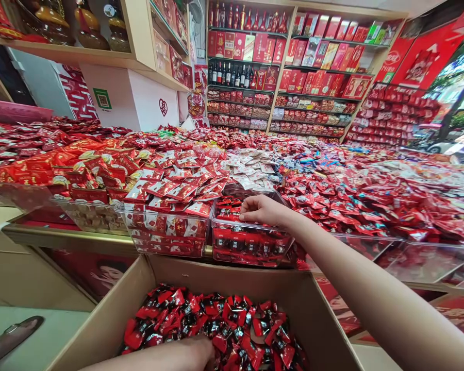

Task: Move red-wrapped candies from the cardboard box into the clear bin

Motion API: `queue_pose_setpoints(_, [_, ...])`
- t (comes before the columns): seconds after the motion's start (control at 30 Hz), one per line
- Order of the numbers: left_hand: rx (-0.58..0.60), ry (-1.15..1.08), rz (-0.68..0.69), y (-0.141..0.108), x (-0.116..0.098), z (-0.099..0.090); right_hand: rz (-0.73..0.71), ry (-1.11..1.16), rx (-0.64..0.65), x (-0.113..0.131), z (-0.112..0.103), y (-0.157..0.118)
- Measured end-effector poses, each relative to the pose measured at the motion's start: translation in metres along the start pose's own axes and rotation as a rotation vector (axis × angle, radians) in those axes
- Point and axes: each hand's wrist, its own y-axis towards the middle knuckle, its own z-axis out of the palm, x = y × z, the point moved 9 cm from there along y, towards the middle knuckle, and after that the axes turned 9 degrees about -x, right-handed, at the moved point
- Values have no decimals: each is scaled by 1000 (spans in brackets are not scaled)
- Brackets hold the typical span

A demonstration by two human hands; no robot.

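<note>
My right hand (pixel 260 210) is over a clear plastic bin (pixel 251 226), its fingers curled and pinched at a red-and-black wrapped candy in the bin's top layer. More of these candies (pixel 251 244), in rows, show through the bin's front wall. Below, a cardboard box (pixel 116 304) holds a loose heap of the same red-and-black wrapped candies (pixel 220 319). My left hand (pixel 201 351) reaches into that heap from the lower edge. Its fingers are hidden and blurred among the wrappers, so what they hold does not show.
Clear bins heaped with other wrapped sweets (pixel 170 180) line the counter on both sides. White packets (pixel 251 170) lie just behind the candy bin. Shelves (pixel 282 51) of bottles and red boxes stand at the back. At lower left a foot in a sandal (pixel 19 332) shows.
</note>
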Motion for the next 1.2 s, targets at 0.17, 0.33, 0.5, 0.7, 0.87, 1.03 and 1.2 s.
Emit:
queue_pose_setpoints(0.17, [-47, 23, -26, 0, -8, -24, -2, 69, 44, 4, 3, -3])
queue_pose_setpoints(0.33, [-151, -262, 77, 6, -46, -72, 92, 60, 11, 1, -1, -6])
queue_pose_setpoints(0.5, [-302, -844, 160, -3, -82, -117, 93, 23, -56, -2, -6, -6])
queue_pose_setpoints(0.7, [-292, -1257, 108, -19, -91, -124, 65, -69, -61, -5, -7, 0])
queue_pose_setpoints(0.87, [-332, -1359, 122, -25, -93, -130, -153, -209, -536, 51, -47, -31])
queue_pose_setpoints(1.03, [-382, -1361, 212, -33, -98, -139, -195, -122, -426, 71, 19, -100])
queue_pose_setpoints(1.2, [-203, -1414, 119, -32, -106, -117, -205, 129, -185, 47, 81, -134])
